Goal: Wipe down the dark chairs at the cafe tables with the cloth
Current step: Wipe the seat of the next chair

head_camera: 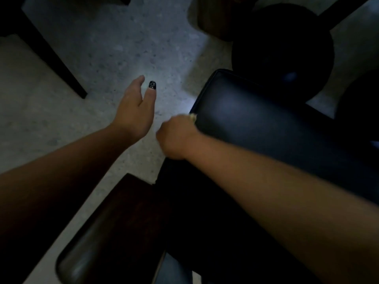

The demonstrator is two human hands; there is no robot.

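Scene: dim cafe floor seen from above, pale speckled floor w/ a bright patch just left of the chair.
Right hand: right hand is a blurred fist at the near-left edge of the chair seat, knuckles up, fingers curled under.
Cloth: only a small pale scrap of cloth shows, poking out past the knuckles; rest is hidden inside the fist. It touches the seat's left edge.
Chair: dark chair w/ glossy black padded seat, right of centre, corner pointing up-left. Light glints on the padding.
Left hand: left hand hangs over bare floor, left of the chair, apart from it. Fingers relaxed and mostly straight, thumb split off from the rest, holding nothing. One dark-painted nail visible at a fingertip.
Arms: both forearms bare, reaching in from the bottom corners; right one crosses over the seat.
Other stuff: round black stool just behind the chair, upper right. Dark wooden chair back low centre-left, rounded end toward the bottom. Dark table leg slants across the upper left.
Can't tell: how much cloth the fist holds, too blurred and dark.
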